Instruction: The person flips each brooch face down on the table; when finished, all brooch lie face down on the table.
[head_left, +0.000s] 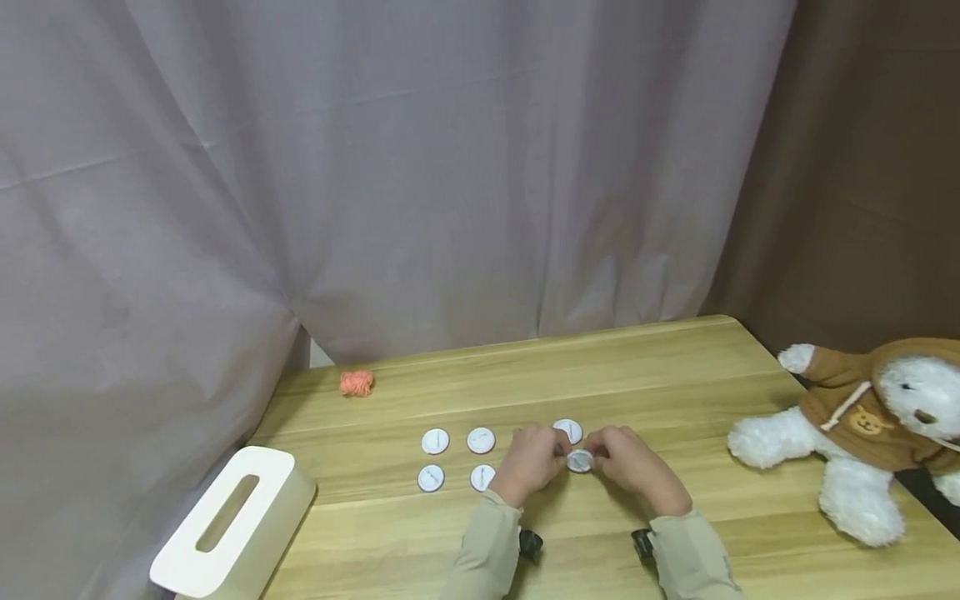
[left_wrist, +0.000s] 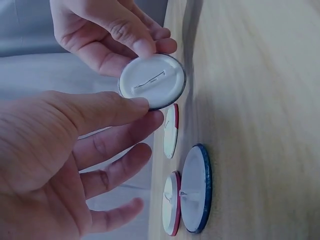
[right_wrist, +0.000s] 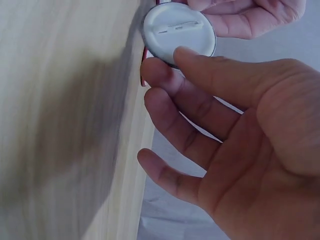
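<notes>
A round pin-back button badge (head_left: pixel 580 461), its white back and metal pin toward me, is held between both hands just over the table. My left hand (head_left: pixel 534 460) pinches one edge with thumb and index finger, the other fingers loosely spread in the left wrist view. On the opposite edge, my right hand (head_left: pixel 636 468) grips the badge (right_wrist: pixel 180 32) between thumb and fingertips. Behind it lies another badge (head_left: pixel 567 430), partly covered by the left hand. To the left, several more badges (head_left: pixel 481 440) lie pin side up in two rows; one badge (left_wrist: pixel 196 189) shows a blue rim.
A cream tissue box (head_left: pixel 247 533) stands at the left front of the wooden table (head_left: pixel 645 375). An orange yarn bundle (head_left: pixel 356 383) lies at the back left. On the right sits a white plush toy (head_left: pixel 855 433) in a brown hoodie. Grey curtain (head_left: pixel 420 183) hangs behind.
</notes>
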